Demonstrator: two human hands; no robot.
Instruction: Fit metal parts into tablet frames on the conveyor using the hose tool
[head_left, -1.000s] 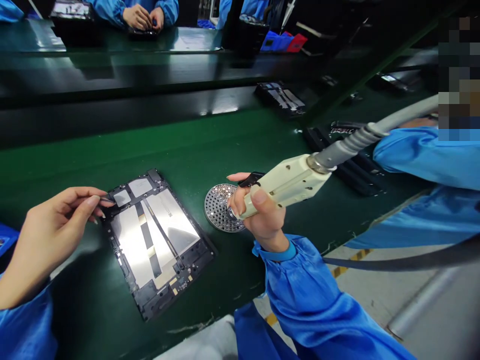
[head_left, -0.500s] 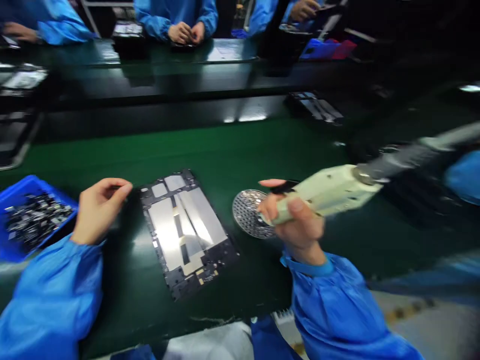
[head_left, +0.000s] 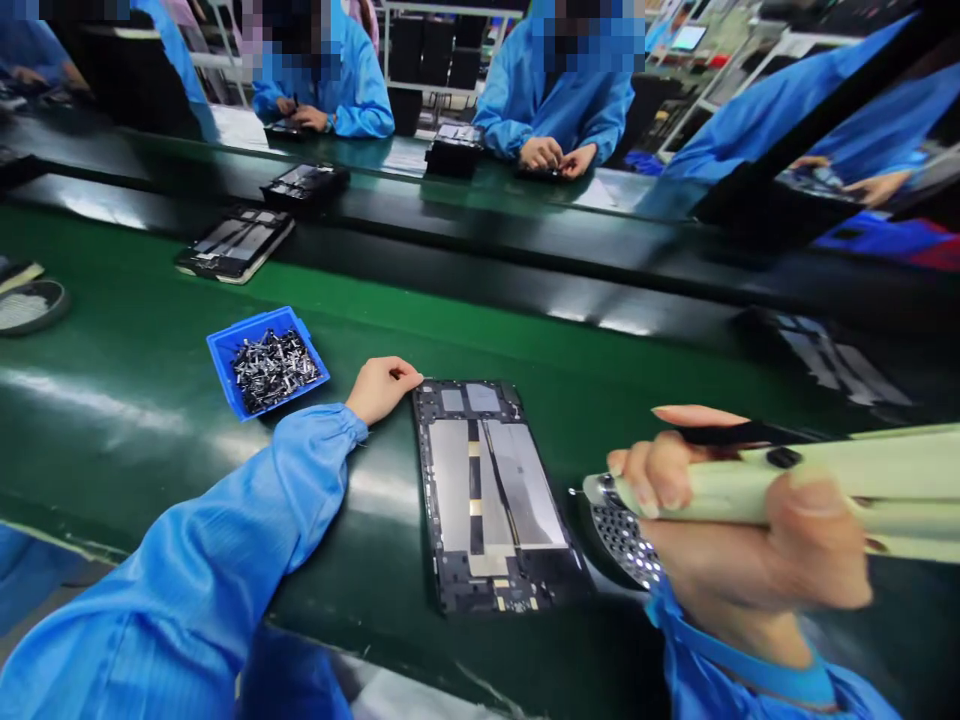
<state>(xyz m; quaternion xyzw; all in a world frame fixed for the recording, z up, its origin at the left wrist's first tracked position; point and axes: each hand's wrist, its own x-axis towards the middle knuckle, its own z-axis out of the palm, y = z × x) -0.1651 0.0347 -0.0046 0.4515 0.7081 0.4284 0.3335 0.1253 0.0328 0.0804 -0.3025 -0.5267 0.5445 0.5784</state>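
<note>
Hands apart, tablet frame [head_left: 487, 495] flat on the desk [head_left: 150, 430] between them, foil side up. My left hand [head_left: 381, 389] is empty, fingers loosely curled, resting just off the frame's left edge. My right hand [head_left: 739, 530] is clamped around the cream electric screwdriver [head_left: 825, 490], bit pointing left, just past the frame's right edge.

Status: foil panels and tape strips sit in place on the frame; border fixings too small to call from here. The blue tray [head_left: 259, 322] beyond my left hand holds a heap of small metal parts [head_left: 274, 368].

Perforated metal disc [head_left: 622, 540] sits under my right hand, mostly hidden, touching or nearly touching the frame. Bit contact with it: probably close, can't confirm. Tight on that side. Open desk beyond the frame's far edge and between my left hand and the tray.
</note>
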